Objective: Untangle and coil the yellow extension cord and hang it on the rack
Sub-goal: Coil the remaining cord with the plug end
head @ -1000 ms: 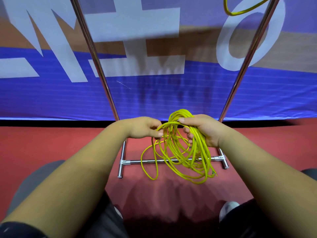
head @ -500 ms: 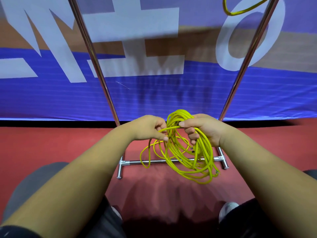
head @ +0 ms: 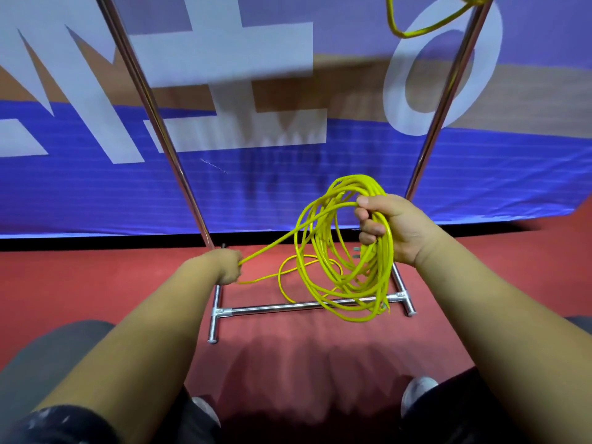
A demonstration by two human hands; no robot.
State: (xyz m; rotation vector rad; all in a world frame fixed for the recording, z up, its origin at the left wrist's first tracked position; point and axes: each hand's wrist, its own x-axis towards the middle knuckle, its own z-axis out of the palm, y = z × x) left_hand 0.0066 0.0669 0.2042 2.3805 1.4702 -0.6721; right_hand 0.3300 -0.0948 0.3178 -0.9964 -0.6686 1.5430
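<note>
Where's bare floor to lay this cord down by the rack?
Bare red floor left of the rack's left foot, and in front of its base bar. Crowded between the posts, where the yellow cord hangs from the right hand.

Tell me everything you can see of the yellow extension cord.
The yellow extension cord is thin, glossy, plastic-looking, gathered in a loose, uneven coil of many loops. The right hand grips the coil upright in the air before the rack. One strand runs taut to the left hand, which pinches it; a slack loop hangs below.
</note>
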